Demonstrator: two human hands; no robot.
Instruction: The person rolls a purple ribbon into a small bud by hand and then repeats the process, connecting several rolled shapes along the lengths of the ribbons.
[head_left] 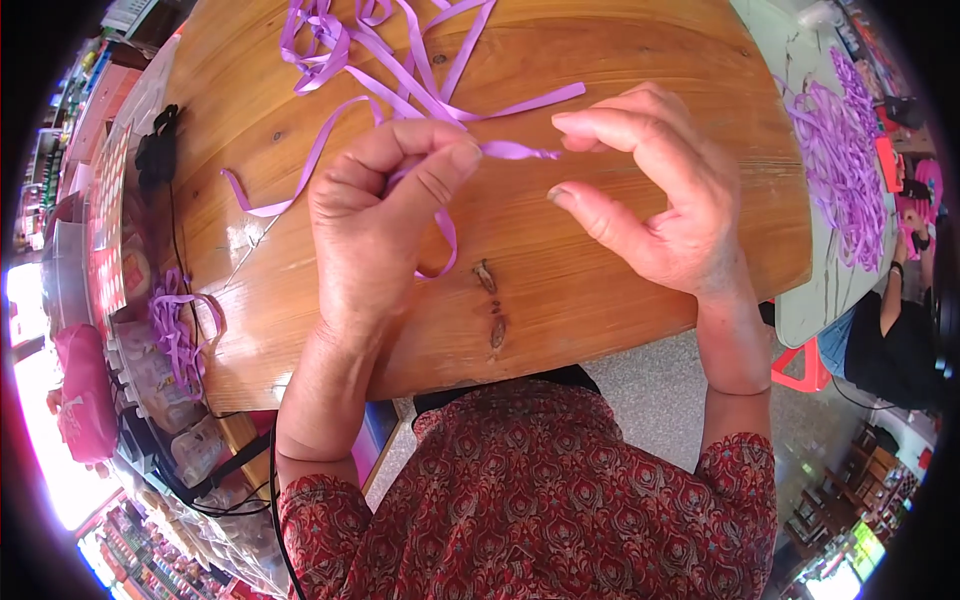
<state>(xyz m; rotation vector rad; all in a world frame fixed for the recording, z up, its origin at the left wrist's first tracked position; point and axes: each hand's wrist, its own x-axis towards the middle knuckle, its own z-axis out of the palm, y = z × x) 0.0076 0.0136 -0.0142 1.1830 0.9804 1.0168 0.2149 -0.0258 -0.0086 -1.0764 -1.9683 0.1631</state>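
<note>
Between thumb and forefinger, my left hand (385, 205) pinches a purple ribbon (512, 150) above the wooden table. A short twisted end of that ribbon sticks out to the right of my fingertips, and a loop of it hangs below the hand. To the right of this end, my right hand (655, 185) is held with thumb and fingers apart and nothing between them. More lengths of purple ribbon (415, 65) lie loosely tangled on the tabletop just beyond my left hand. One strand curves away to the left.
The wooden table (560, 270) spans the middle. At its left lie a black cord (175, 225), another purple ribbon bunch (178, 330) and a pink pouch (85, 395). On a pale table (845, 285) at right is a large purple ribbon heap (838, 165); a person in black (895, 340) sits beside it.
</note>
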